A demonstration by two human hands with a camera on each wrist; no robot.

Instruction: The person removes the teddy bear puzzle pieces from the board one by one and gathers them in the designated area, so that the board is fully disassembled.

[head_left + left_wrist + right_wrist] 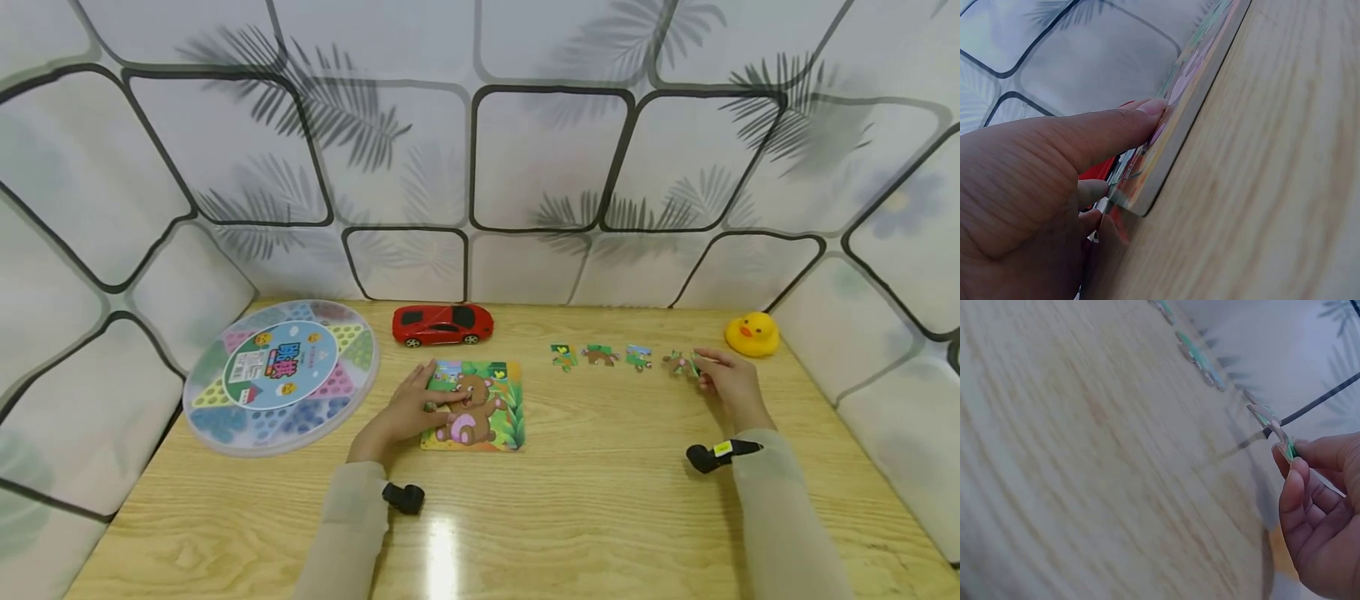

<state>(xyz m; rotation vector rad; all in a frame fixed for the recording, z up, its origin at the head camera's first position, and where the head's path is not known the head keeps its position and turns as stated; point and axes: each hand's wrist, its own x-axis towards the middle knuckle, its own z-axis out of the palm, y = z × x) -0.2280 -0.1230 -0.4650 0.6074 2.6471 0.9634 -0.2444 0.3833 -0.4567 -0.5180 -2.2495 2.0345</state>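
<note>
A bear jigsaw puzzle [504, 406] lies on the table, and my left hand [408, 412] rests over its left side with fingers spread. In the left wrist view the thumb [1116, 132] touches the picture near the puzzle's thick edge [1172, 153]. Far to the right, my right hand [731, 385] pinches a brown and green puzzle piece [678, 364] by its right end. The right wrist view shows this piece [1266, 417] tilted between thumb and fingers. Three loose pieces stand in a row to its left: one [638, 357], another [600, 355] and a third [564, 357].
A red toy car [442, 325] stands behind the puzzle. At the left lies a round Chinese checkers box [281, 375] with a clear cover. A yellow rubber duck [752, 335] sits beyond the right hand. Patterned cloth walls [551, 158] border the wooden table [585, 517].
</note>
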